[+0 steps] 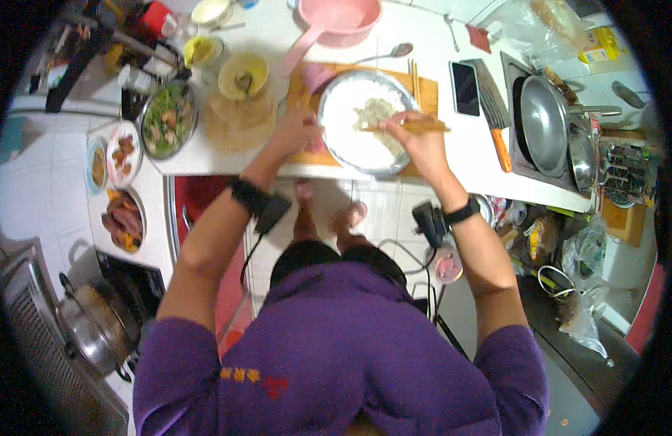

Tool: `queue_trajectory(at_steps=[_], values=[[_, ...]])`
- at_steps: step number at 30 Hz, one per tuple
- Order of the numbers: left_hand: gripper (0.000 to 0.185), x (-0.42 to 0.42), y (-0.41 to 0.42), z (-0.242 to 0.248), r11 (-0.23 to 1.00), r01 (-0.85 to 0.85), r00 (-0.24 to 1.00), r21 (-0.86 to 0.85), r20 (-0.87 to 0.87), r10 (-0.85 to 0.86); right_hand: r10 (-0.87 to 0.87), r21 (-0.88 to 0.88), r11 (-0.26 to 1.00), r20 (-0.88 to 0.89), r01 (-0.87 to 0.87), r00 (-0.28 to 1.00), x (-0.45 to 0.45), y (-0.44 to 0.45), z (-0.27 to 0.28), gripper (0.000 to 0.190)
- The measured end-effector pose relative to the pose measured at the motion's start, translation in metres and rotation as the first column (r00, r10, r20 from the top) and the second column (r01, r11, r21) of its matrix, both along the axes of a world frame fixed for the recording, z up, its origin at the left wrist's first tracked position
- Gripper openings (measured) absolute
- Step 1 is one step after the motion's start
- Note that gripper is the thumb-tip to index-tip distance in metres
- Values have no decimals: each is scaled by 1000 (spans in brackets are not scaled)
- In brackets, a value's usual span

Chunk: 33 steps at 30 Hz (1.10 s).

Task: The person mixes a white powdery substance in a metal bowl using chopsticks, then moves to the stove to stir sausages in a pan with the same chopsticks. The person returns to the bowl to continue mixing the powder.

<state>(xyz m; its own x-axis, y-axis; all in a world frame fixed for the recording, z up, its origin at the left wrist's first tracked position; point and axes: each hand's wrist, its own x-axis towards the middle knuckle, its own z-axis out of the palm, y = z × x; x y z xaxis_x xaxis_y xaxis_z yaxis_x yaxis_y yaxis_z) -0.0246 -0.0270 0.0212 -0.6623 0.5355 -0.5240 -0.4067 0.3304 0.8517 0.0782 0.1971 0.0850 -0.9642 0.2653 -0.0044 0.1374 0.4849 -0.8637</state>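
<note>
A metal bowl [367, 170] stands on a wooden cutting board [431, 92] before me. In it lie a bright white, powdery-looking layer [341, 128] and a greyish, lumpy mass [380, 111]. My right hand [415, 136] is over the bowl, shut on wooden chopsticks [428, 126] whose tips are at the white layer and the mass. My left hand [299, 131] is at the bowl's left rim, its fingers curled and blurred; whether it grips anything cannot be seen. A pink cloth or bag [317, 77] lies partly behind the bowl.
Left of the board, a yellowish bowl [243, 76] with a spoon sits beyond a round wooden board [240, 122]. A plate of greens [168, 121] is farther left. A pink handled basin [341, 22] stands behind. To the right are a phone [465, 87], an orange-handled spatula [499, 147] and a sink with a wok [543, 125].
</note>
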Motion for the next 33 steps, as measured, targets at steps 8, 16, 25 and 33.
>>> queue_trajectory(at_steps=[8,16,25,33], values=[[11,-9,-5,-4,990,28,998,-141,-52,-35,70,187,980,28,-74,997,2,-10,8,18],[39,2,6,-11,992,-66,997,-109,-50,61,132,498,866,-143,-44,981,16,17,8,20],[52,10,13,-13,980,-178,978,-93,90,186,354,379,888,-199,-262,914,32,-22,-18,15],[60,13,12,-15,978,-192,980,-75,42,196,499,677,670,-106,-305,860,8,-11,-19,14]])
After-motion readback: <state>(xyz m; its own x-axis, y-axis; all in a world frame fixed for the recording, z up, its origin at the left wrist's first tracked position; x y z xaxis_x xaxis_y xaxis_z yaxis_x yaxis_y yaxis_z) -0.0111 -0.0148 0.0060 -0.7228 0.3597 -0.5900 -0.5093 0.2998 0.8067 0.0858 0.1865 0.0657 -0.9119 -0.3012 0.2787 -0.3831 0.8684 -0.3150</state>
